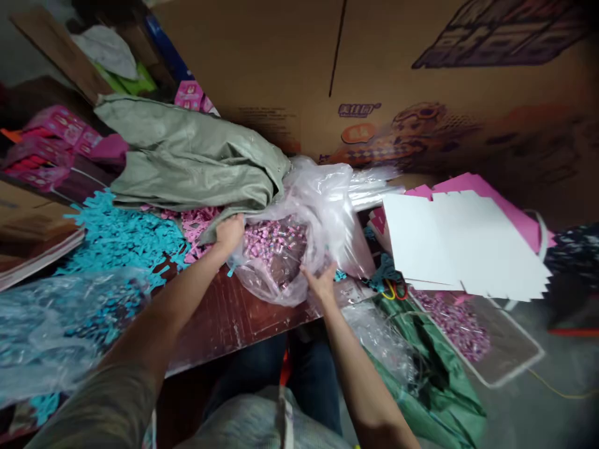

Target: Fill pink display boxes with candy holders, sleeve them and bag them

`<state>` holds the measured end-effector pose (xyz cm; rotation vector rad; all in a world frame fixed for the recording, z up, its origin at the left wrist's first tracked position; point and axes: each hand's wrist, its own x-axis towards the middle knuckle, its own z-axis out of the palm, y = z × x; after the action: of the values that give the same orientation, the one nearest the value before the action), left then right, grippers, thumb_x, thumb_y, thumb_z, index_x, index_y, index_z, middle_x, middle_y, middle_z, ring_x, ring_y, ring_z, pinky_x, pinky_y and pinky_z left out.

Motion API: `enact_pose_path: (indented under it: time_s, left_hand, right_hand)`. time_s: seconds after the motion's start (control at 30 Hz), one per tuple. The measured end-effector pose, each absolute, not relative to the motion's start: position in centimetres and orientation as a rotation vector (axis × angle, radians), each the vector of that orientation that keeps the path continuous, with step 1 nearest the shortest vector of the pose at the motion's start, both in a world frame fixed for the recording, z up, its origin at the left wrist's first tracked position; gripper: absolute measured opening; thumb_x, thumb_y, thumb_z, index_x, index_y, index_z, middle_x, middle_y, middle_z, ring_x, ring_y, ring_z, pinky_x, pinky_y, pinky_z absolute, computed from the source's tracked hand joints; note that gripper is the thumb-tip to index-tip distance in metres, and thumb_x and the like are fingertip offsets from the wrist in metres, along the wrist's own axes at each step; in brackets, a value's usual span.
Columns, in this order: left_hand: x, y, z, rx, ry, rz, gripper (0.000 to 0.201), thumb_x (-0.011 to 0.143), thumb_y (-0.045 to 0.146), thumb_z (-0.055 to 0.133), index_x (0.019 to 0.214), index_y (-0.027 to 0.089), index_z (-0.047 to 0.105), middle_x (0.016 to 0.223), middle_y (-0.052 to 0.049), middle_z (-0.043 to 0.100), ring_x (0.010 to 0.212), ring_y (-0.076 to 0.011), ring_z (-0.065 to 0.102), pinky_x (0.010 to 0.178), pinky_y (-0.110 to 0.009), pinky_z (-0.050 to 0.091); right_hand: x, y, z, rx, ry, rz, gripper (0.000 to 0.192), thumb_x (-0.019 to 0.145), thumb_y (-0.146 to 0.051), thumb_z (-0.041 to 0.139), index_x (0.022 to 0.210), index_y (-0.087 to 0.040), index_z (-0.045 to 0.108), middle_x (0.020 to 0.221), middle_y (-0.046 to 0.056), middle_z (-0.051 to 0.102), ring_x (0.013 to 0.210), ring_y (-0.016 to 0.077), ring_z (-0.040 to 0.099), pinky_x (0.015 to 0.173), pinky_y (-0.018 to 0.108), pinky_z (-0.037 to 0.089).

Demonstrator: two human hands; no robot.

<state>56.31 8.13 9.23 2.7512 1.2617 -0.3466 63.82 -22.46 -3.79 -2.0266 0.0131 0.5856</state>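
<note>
A clear plastic bag (292, 296) lies with its mouth spread on the dark red table in front of me. Inside it are many small pink pieces (269, 240). My left hand (230, 232) is closed at the bag's left rim, close against the corner of a grey-green sack (196, 159); its fingertips are hidden. On the right rim, my right hand (321, 284) grips the plastic with thumb and fingers. Pink strips (199, 231) and a heap of turquoise strips (121, 234) lie left of my left hand.
A large cardboard box (262, 68) walls off the back. White card sheets (463, 240) and pink card (491, 193) sit at right, above a white-rimmed basket (510, 343) of small pink pieces. Scissors (395, 290) lie near a green sack (449, 380). A bag of blue pieces (60, 330) is at left.
</note>
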Motion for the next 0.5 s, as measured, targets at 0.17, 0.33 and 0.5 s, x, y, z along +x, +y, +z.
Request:
enact_pose_path:
  time_s: [0.17,0.33,0.5]
  left_hand:
    - [55.5,9.4,15.0,2.574,1.354,-0.122,0.044,0.101,0.009,0.043,0.138,0.010,0.066,0.115,-0.021,0.078,0.115,-0.0343,0.075,0.105,-0.045,0.053]
    - [58.5,11.0,18.3,2.383,1.348,0.197,0.044,0.095,0.006,0.041,0.125,0.010,0.072,0.114,-0.016,0.079,0.112,-0.0271,0.073,0.101,-0.035,0.054]
    - [63.5,11.9,25.7,2.074,1.229,0.603,0.038,0.095,0.002,0.040,0.114,0.009,0.072,0.113,-0.010,0.079,0.109,-0.0206,0.072,0.096,-0.028,0.055]
  right_hand:
    - [66.3,-20.4,0.8,-1.905,-0.015,0.735,0.036,0.103,-0.042,0.069,0.128,-0.017,0.067,0.127,0.009,0.070,0.110,0.0227,0.070,0.097,0.046,0.061]
    - [67.2,-21.0,7.4,-1.692,-0.031,0.715,0.023,0.096,-0.035,0.070,0.110,-0.017,0.067,0.083,-0.002,0.066,0.066,0.0110,0.060,0.062,0.025,0.052]
    - [70.3,-19.8,14.8,-1.495,-0.112,0.636,0.029,0.089,-0.036,0.076,0.111,-0.018,0.067,0.085,-0.002,0.067,0.067,0.0101,0.060,0.063,0.023,0.050]
